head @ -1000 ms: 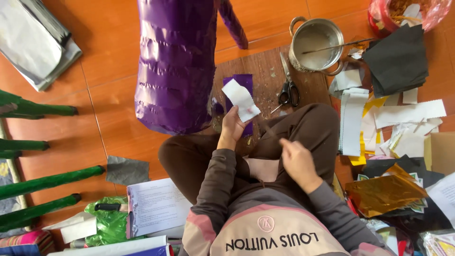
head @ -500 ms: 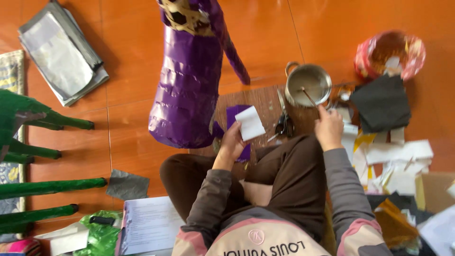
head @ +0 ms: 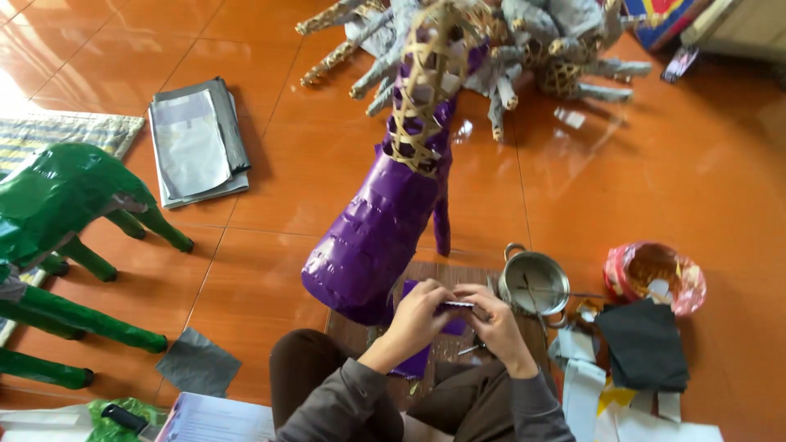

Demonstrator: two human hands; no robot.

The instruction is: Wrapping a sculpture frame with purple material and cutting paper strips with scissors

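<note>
I sit on the floor with my left hand and my right hand meeting over a small piece of paper, which both hands pinch edge-on. Under them lie purple paper sheets on a brown board. Just beyond stands a tall purple paper-covered animal figure whose upper part is bare woven bamboo. A small metal pot with a stick in it stands right of my right hand.
A green paper-covered animal figure stands at the left. Grey sheets lie far left, a grey scrap near my knee. Black paper, white strips and a red bag are at the right. Unfinished bamboo figures lie beyond.
My right hand came back from the pot to join my left hand on the paper piece. The view tilted up, showing the figure's bamboo top.
</note>
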